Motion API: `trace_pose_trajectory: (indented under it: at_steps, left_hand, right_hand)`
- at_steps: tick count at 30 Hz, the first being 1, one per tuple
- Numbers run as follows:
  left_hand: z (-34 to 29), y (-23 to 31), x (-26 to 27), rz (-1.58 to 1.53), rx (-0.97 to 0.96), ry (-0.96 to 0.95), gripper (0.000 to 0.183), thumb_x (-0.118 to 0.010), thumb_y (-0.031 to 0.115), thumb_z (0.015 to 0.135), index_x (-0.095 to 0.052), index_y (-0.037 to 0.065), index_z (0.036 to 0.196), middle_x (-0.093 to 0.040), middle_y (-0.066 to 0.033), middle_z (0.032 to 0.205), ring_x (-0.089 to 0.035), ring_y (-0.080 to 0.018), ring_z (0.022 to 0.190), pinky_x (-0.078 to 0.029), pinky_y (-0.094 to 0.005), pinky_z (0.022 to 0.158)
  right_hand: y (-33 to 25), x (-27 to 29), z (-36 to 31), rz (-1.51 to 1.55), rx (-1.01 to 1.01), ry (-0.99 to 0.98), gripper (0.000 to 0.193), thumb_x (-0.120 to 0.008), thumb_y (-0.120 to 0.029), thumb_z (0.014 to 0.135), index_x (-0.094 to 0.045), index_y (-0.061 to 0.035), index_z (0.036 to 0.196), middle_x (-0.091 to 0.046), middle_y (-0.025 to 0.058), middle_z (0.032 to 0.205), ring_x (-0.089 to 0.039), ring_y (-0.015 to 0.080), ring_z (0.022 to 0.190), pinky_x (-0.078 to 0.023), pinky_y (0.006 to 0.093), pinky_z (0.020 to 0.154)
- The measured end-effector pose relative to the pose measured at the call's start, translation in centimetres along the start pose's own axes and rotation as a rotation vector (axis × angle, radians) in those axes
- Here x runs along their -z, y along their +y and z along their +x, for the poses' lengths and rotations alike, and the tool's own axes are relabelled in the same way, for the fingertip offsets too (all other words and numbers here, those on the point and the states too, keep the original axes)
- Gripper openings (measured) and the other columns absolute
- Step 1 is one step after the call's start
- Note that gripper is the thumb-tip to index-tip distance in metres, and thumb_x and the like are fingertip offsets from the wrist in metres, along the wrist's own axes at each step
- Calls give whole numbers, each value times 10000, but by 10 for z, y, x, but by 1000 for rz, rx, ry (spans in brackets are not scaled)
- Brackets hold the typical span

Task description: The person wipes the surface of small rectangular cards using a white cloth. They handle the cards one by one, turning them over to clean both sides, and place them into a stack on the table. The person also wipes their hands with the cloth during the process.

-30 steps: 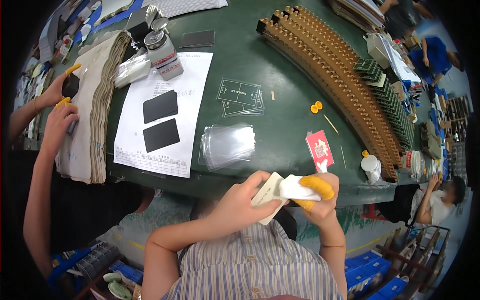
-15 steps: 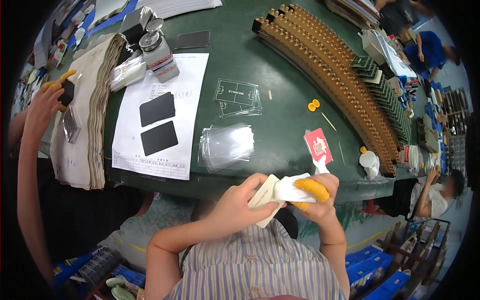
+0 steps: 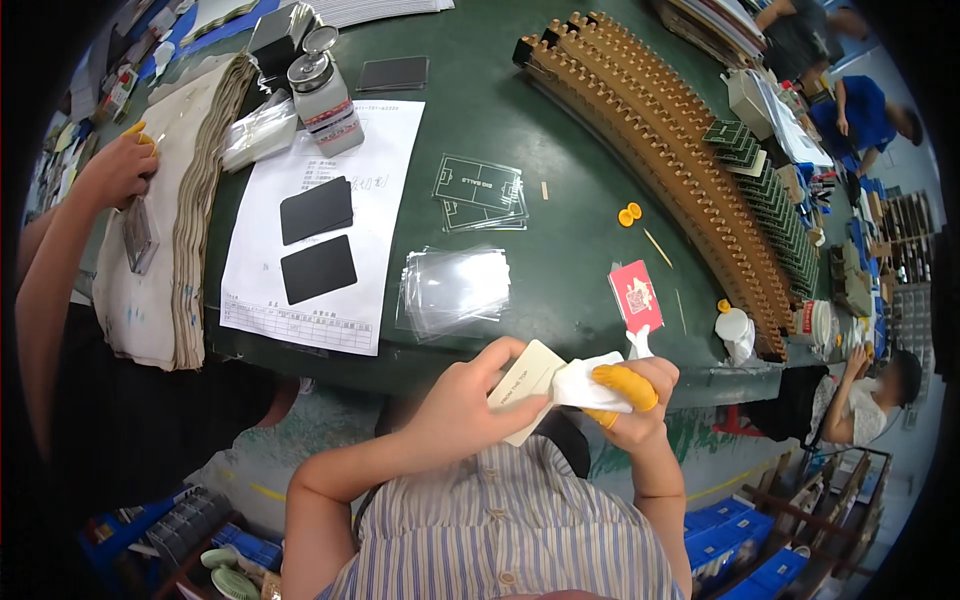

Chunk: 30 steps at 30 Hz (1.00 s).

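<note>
My left hand point(image 3: 462, 400) pinches a cream-coloured card point(image 3: 528, 385) with small printing on its face, held just off the table's near edge. Yellow finger cots cover fingers of my right hand point(image 3: 640, 395), which is closed round a bunched white cloth point(image 3: 585, 382). The cloth touches the card's right edge, and a loose corner of it sticks up by a red card point(image 3: 634, 292) lying on the table. Whatever part of the card lies under the cloth is hidden.
Clear sleeves point(image 3: 455, 285), dark green printed cards point(image 3: 480, 185) and black cards point(image 3: 318, 270) on a paper sheet lie ahead. A pump bottle point(image 3: 328, 100) stands behind them. Curved slotted wooden racks point(image 3: 660, 130) run down the right, one side holding green cards. A co-worker's hand point(image 3: 125, 165) is at left.
The cream card has turned slightly, its printed face showing more. My right hand with the cloth has shifted slightly. At left, the co-worker's hand moved and the dark block there is no longer visible.
</note>
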<state>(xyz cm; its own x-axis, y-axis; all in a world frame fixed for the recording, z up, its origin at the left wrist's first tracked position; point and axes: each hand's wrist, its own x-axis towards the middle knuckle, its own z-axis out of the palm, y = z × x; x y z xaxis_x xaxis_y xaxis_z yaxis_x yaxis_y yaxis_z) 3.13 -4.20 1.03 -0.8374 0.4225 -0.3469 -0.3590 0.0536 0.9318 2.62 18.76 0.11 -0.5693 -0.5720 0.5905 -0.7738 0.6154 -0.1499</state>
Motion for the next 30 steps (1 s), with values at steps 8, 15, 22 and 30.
trace_pose_trajectory:
  at_steps: [8,15,22,30]
  left_hand:
    - [-2,5,-2,-11,-11,-12,336,-665,91,827,-479,40,1103,-678,-55,891,-625,-58,806,-479,-204,683]
    - [0,10,-6,60,23,-76,329,-646,83,838,-473,34,1113,-690,-84,930,-632,-64,837,-483,-209,710]
    - [1,0,-7,24,-35,-46,342,-639,128,833,-477,39,1120,-693,-120,939,-659,-126,839,-496,-234,701]
    - [2,9,-10,65,21,-81,330,-648,94,834,-473,39,1109,-692,-103,933,-648,-93,842,-494,-223,724]
  right_hand:
    - [-2,-2,3,-4,26,4,331,-772,-247,632,-676,-178,941,-571,41,1023,-492,233,926,-382,358,787]
    - [-4,-3,8,-45,-26,24,249,-753,-194,614,-691,-148,851,-609,28,1035,-499,226,960,-379,367,804]
    - [3,-5,12,-86,-168,125,244,-740,-145,610,-705,-129,851,-608,14,1039,-484,223,992,-359,368,808]
    - [-2,-8,8,-60,-39,61,249,-699,-215,599,-708,-165,843,-621,6,1055,-493,206,997,-341,366,820]
